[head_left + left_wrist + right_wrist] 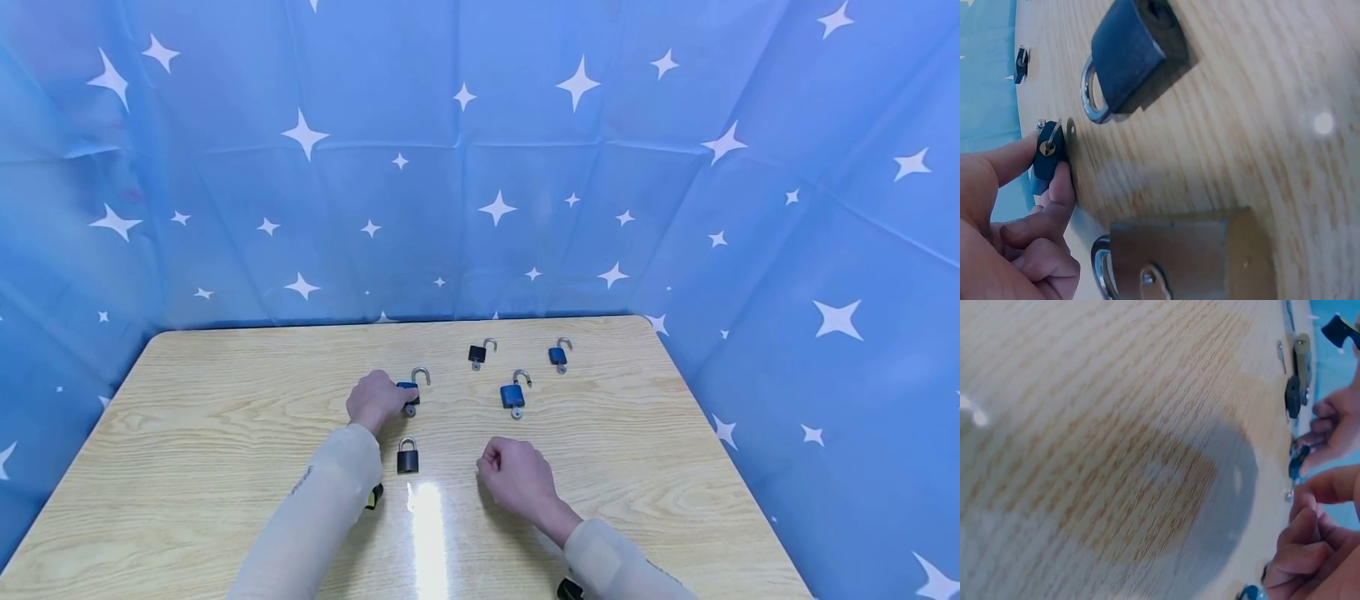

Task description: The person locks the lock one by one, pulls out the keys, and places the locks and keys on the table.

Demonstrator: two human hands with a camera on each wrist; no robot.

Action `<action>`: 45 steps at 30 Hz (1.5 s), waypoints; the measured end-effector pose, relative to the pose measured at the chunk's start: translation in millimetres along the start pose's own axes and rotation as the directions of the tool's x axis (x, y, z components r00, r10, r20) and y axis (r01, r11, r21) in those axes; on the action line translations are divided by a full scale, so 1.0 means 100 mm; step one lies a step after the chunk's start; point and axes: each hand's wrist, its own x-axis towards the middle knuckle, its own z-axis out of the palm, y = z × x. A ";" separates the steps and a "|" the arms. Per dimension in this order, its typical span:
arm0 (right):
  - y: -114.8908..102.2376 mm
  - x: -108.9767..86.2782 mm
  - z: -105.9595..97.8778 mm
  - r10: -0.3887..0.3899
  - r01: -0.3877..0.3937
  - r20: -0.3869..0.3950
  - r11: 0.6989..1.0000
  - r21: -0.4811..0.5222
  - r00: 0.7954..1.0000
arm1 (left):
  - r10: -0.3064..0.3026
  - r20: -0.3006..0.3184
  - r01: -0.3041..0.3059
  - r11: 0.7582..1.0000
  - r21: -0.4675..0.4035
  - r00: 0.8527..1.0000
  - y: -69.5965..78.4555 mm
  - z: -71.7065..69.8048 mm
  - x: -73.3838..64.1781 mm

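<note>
My left hand (378,398) pinches a blue padlock (408,395) between thumb and fingers at the table's middle. Its shackle stands open, and a key sits in its keyhole, plain in the left wrist view. Nearer me, a dark padlock (407,461) has its shackle closed. My right hand (520,479), fingers loosely curled, is over the table to the right, with nothing visible in its grasp. Beyond it lies another blue padlock (513,396) with an open shackle and a key. Farther back are a black padlock (477,354) and a smaller-looking blue padlock (557,356), both open with keys.
A black and yellow item (375,497) is partly hidden by the left forearm. Another black item (570,589) shows beside the right sleeve. The wooden table (187,400) meets a blue star-patterned cloth (420,192) at the back and right.
</note>
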 end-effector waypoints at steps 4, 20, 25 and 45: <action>-0.01 0.01 0.00 -0.005 0.005 0.006 1.000 0.012 1.000 | -0.007 0.007 0.007 0.999 -0.052 1.000 -0.03 0.01 0.01; -0.02 0.05 0.01 -0.006 0.006 0.009 1.000 0.024 1.000 | 0.053 0.059 -0.029 0.933 -0.358 0.997 -0.14 -0.12 -0.14; -0.03 0.06 0.01 -0.011 0.011 0.010 0.999 0.033 1.000 | 0.086 0.087 -0.040 0.898 -0.438 0.992 -0.15 -0.14 -0.27; 0.08 0.26 -0.13 -0.111 0.104 0.104 0.992 0.068 0.988 | 0.265 0.135 -0.154 0.828 -0.539 0.955 -0.08 -0.06 -0.77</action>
